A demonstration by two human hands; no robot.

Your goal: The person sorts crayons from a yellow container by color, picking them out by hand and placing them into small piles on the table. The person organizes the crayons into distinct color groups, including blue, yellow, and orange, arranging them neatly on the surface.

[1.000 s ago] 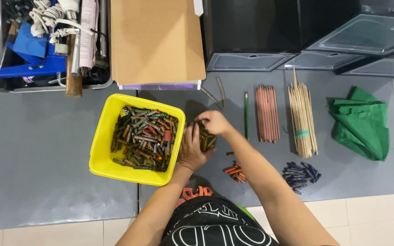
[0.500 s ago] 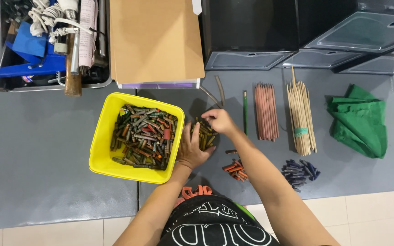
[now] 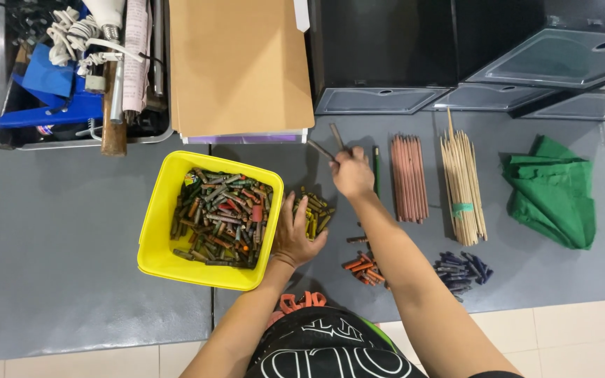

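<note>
My left hand (image 3: 297, 234) cups a bunch of short yellow-green crayon stubs (image 3: 314, 212) just right of the yellow tub (image 3: 150, 231), which is full of mixed crayon stubs. My right hand (image 3: 353, 173) is stretched toward the back of the grey table, fingers closed on a thin dark stick (image 3: 337, 137) beside another loose one (image 3: 320, 150). A small orange pile of stubs (image 3: 363, 269) lies below my right forearm, and a dark blue pile (image 3: 461, 269) lies further right.
A single green pencil (image 3: 376, 171), a row of brown pencils (image 3: 409, 176), a bundle of pale wooden sticks (image 3: 462, 183) and a folded green cloth (image 3: 551, 192) lie to the right. A cardboard folder (image 3: 239, 66), a tool tray (image 3: 71, 77) and black bins (image 3: 456, 56) stand behind.
My right hand has left the bunch in my left hand and reached up toward the loose sticks at the back. The left hand has stayed beside the tub.
</note>
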